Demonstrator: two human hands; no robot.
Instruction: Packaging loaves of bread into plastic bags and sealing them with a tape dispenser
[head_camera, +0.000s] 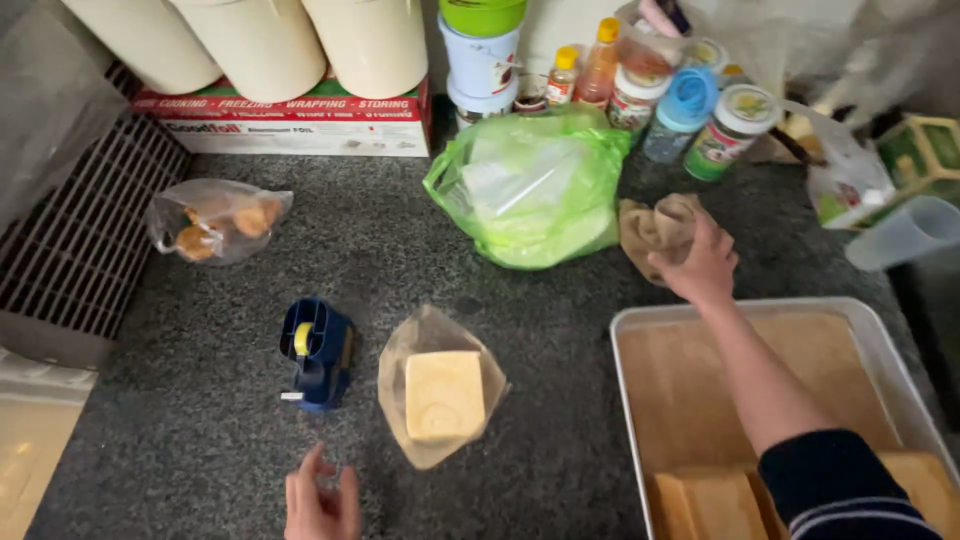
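Right hand (697, 265) reaches far fwd over the metal tray (870, 335), fingers closed on a tan cloth (655, 225) by the green bag (530, 185), while left hand (320, 500), loosely curled & empty, sits near the tape dispenser (318, 352) w/ wrapped block (443, 395) just right of it.

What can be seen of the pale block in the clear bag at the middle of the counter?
The pale yellow block is roughly square with rounded edges and a faint round mark on its top face. It lies flat inside a thin clear bag with a brownish tint, whose loose film spreads around it on the dark speckled counter. A blue tape dispenser stands just to its left, apart from it. Neither hand touches it; the left hand is nearest.
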